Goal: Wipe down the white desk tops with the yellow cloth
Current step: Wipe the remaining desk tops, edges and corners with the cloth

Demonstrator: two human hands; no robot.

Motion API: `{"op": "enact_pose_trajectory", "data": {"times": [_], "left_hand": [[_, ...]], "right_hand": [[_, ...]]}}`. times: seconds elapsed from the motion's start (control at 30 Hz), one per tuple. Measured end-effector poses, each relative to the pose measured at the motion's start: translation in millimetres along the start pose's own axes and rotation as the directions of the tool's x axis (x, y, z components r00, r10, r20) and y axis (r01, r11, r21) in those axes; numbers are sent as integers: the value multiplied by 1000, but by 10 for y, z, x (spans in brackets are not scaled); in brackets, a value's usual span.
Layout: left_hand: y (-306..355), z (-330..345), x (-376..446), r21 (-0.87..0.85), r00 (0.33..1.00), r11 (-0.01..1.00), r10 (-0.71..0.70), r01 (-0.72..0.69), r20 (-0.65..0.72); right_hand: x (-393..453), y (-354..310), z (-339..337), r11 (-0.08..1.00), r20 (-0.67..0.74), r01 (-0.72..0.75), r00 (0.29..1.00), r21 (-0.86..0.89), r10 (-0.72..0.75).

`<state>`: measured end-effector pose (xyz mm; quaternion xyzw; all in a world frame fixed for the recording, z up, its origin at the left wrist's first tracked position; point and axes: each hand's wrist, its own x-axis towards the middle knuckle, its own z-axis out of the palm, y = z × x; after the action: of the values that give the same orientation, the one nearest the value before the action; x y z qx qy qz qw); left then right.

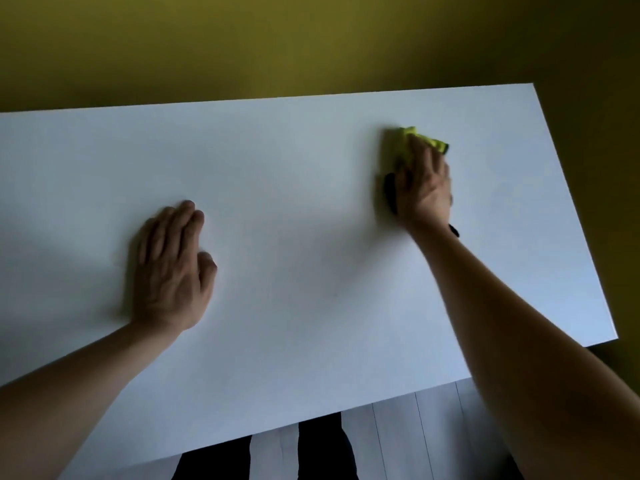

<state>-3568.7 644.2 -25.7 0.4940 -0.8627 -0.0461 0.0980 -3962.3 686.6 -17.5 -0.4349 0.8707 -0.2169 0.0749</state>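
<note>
Yellow cloth [420, 142] lies bunched on the white desk [294, 174], toward the far right part of the top, a little in from the back edge and well in from the right edge. Only its far portion shows, a crumpled yellow-green fold with a darker trim at its right end; the rest is hidden under the right hand [424, 187]. That hand lies palm down over the cloth with its fingers stretched forward and close together, pressing the fabric against the desk rather than pinching it. A dark patch shows at the left side of the hand beside the thumb, and another small dark bit shows at the wrist; whether these are shadow or part of the cloth cannot be told. The right forearm runs bare from the lower right corner up to the hand.

The left hand [171, 265] rests flat on the desk, left of centre and nearer the front edge, well apart from the cloth. Its fingers are straight and held side by side, the thumb lying a little out to the right, and it holds nothing. The left forearm comes in from the lower left corner.

Behind the desk stands an olive-yellow wall [311, 46], which the back edge of the desk appears to meet. Below the front edge, a pale planked floor [398, 441] shows, along with the person's dark trouser legs [325, 448]. Soft shadows of both arms fall across the white top.
</note>
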Motion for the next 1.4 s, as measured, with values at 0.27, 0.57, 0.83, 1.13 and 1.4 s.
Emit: {"op": "enact_pose_trajectory", "data": {"times": [0.27,0.57,0.83,1.13,1.4], "left_hand": [[190,69,1,39,994,994,-98,100,-54],[1527,371,543,-88,995,993,-88,85,-35],[1683,508,675,-58,991,991,-124,122,-39],[1686,516,691,-45,991,993,-116,113,-68],[1688,522,689,-41,991,993,-112,109,-78]], "right_hand": [[-366,-407,238,975,97,223,970,17,-224],[-275,-312,329,830,158,534,816,160,-556],[978,595,-118,999,-28,-30,999,-13,29],[848,-664,529,891,192,447,871,75,-453],[1118,123,216,923,95,370,920,109,-380]]}}
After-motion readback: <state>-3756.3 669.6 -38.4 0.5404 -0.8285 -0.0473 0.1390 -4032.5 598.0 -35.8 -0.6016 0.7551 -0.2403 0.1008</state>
